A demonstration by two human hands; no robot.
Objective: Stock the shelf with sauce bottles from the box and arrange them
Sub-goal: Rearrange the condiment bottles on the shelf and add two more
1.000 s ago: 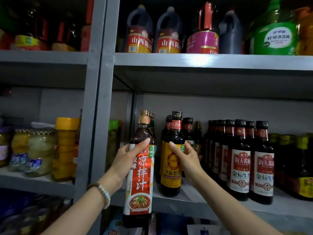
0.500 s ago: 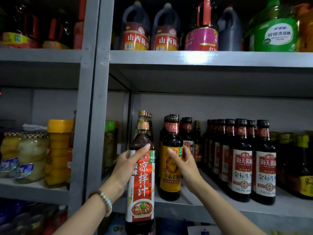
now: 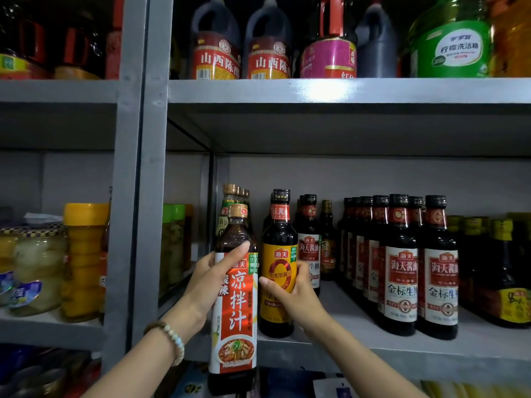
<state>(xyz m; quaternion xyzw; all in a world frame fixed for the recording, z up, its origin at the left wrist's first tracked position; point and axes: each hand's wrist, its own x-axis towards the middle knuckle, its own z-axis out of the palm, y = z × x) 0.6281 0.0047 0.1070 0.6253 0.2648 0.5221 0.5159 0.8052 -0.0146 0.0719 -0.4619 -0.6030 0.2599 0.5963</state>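
Gripping the red-labelled sauce bottle (image 3: 237, 311) upright in the left hand (image 3: 209, 282), just off the near edge of the shelf (image 3: 373, 349), with its base below that edge. Wrapping the right hand (image 3: 296, 297) round the yellow-labelled bottle (image 3: 277, 254) standing there, probably shifting it to open a slot.

Held bottle (image 3: 234, 311) just left of front bottle (image 3: 275, 254) on shelf (image 3: 359, 343) (bottle rows (image 3: 400, 282) right)

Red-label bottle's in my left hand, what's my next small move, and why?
Probably lift the red-label bottle and set it on the shelf, left of the yellow-label bottle. Its base hangs below the shelf edge, and the right hand grips that neighbour.
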